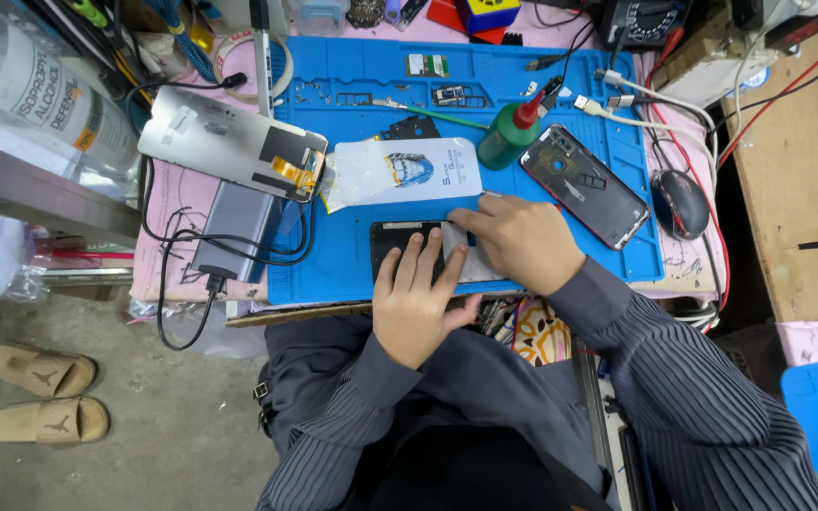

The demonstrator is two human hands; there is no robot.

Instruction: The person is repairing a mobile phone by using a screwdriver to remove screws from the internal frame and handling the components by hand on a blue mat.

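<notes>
A blue work mat [352, 265] covers the cluttered bench [172, 203].

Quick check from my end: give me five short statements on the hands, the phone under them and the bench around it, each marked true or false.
1. The left hand lies flat on the black phone. True.
2. The right hand holds the green bottle. False: it presses a white cloth or sheet on the phone; the bottle stands apart.
3. The phone lies on a blue work mat. True.
4. The computer mouse sits left of the mat. False: it sits right.
5. A red-rimmed phone back cover lies right of the bottle. True.
</notes>
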